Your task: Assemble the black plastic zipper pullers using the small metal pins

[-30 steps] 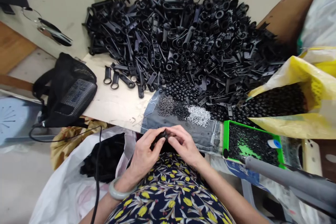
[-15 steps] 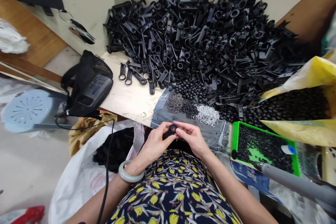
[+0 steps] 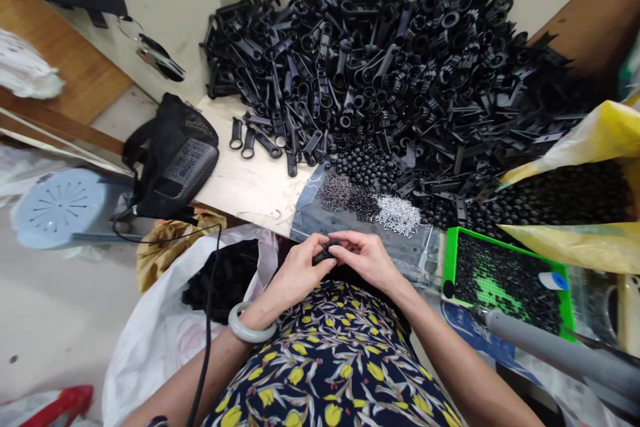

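A small black plastic part (image 3: 325, 252) is held between both hands near the table's front edge. My left hand (image 3: 299, 270), with a pale bangle (image 3: 251, 324) at the wrist, grips it from the left. The fingertips of my right hand (image 3: 369, 261) pinch its right side. The fingers cover much of the part. Just beyond the hands lie piles of small brown-grey pieces (image 3: 335, 191), silver pins (image 3: 399, 215) and black beads (image 3: 367, 169) on a dark cloth.
A large heap of black plastic parts (image 3: 370, 73) fills the table's back. On the right are a green tray (image 3: 451, 257), an open yellow bag (image 3: 565, 250) and a grey bar (image 3: 545, 340). Left stand a black mesh bag (image 3: 185, 160) and a white sack (image 3: 135, 347).
The black part has tilted between the fingers, and its ring opening shows less. The right hand's fingers curl more over it. The whole view has shifted slightly.
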A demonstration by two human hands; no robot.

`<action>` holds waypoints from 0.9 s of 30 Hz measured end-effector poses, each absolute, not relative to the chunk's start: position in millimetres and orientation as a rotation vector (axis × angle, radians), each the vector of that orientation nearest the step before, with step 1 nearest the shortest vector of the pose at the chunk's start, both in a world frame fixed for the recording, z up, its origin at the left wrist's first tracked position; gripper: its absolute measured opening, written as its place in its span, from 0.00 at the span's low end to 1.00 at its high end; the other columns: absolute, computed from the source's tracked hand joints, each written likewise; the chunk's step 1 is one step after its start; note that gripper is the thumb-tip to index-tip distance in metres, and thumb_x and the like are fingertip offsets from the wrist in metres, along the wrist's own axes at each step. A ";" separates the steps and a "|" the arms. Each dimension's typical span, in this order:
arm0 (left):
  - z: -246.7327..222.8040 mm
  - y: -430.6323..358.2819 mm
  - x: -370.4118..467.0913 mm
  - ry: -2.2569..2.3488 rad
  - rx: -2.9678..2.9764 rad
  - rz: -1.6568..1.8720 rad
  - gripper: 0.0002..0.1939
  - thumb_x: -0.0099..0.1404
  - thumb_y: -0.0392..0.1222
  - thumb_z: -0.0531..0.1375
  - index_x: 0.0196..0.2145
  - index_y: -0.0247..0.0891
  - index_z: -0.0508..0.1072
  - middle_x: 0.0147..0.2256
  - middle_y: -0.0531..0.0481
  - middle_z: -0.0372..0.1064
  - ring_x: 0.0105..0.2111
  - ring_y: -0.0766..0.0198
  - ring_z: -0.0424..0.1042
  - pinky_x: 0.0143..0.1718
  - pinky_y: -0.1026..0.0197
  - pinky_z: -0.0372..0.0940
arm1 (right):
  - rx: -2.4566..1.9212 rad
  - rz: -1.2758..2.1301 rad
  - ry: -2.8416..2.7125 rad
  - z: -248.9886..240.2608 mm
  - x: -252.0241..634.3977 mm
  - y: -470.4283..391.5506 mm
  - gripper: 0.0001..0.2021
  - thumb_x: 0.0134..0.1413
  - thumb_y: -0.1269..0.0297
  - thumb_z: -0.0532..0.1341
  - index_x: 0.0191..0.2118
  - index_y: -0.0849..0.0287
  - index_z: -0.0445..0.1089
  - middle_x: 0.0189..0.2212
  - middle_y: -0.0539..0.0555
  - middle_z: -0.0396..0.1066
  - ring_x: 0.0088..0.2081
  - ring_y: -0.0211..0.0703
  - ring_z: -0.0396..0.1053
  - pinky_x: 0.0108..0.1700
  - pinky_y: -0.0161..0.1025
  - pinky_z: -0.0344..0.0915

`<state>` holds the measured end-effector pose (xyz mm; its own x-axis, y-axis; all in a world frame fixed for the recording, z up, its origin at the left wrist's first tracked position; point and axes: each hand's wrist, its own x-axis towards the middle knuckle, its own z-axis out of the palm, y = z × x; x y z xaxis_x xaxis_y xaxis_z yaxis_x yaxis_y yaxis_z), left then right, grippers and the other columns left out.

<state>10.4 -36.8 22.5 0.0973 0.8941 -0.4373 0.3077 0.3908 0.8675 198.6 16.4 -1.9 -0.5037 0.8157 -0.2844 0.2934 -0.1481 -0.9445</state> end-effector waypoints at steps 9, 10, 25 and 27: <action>22.7 -35.7 6.3 1.445 1.250 0.635 0.12 0.64 0.36 0.61 0.46 0.42 0.72 0.46 0.48 0.80 0.50 0.54 0.78 0.54 0.53 0.69 | -1.054 1.165 -2.293 15.5 195.5 26.2 0.10 0.67 0.60 0.63 0.49 0.53 0.80 0.38 0.52 0.81 0.35 0.39 0.77 0.41 0.35 0.69; 21.2 -36.8 6.5 1.451 1.254 0.646 0.12 0.64 0.36 0.61 0.46 0.42 0.73 0.46 0.48 0.80 0.49 0.55 0.78 0.53 0.54 0.70 | -1.060 1.137 -2.298 14.5 194.5 24.7 0.10 0.67 0.60 0.63 0.49 0.54 0.80 0.38 0.52 0.81 0.36 0.39 0.77 0.41 0.35 0.69; 13.1 -32.0 9.0 1.279 0.844 0.584 0.09 0.59 0.38 0.62 0.37 0.36 0.69 0.23 0.55 0.71 0.18 0.69 0.71 0.18 0.69 0.63 | -1.146 0.896 -2.284 9.0 188.2 6.9 0.11 0.70 0.59 0.61 0.49 0.57 0.78 0.37 0.55 0.81 0.35 0.41 0.79 0.40 0.36 0.72; 12.2 -30.5 10.9 1.315 0.892 0.601 0.08 0.60 0.39 0.62 0.38 0.37 0.68 0.25 0.56 0.71 0.18 0.70 0.70 0.16 0.71 0.59 | -1.134 0.873 -2.288 10.2 187.7 10.5 0.11 0.70 0.60 0.61 0.49 0.57 0.78 0.38 0.55 0.81 0.37 0.42 0.79 0.42 0.37 0.73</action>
<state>10.9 -30.5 12.2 0.1833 0.8094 -0.5580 0.1073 0.5477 0.8298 187.7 10.5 10.2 -0.5678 0.8165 0.1045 0.5395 0.4649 -0.7020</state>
